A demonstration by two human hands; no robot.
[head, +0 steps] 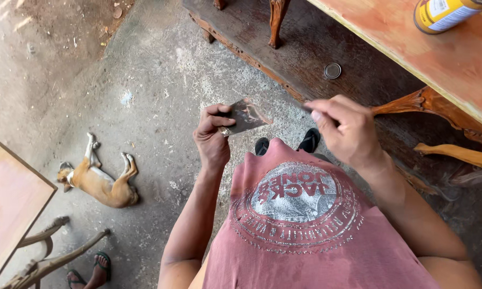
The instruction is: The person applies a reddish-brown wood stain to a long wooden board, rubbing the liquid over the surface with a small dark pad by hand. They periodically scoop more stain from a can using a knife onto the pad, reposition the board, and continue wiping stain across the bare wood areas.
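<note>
My left hand (213, 136) pinches a thin, flat, dark metal blade (247, 115) by its near corner and holds it up in front of my chest. My right hand (345, 128) is closed on a small dark tool (308, 107) whose tip points toward the blade's far edge; the tool is mostly hidden by my fingers. Below the hands I see my red printed shirt (305, 225) and my feet in black sandals (309, 140).
A reddish wooden tabletop (444, 59) with a yellow can (445, 13) lies at the upper right, above carved legs (428, 101) and a dark plank (305, 48). A dog (99, 182) lies on the concrete floor at left. Another table (8, 203) and another person's sandalled feet (93, 270) are lower left.
</note>
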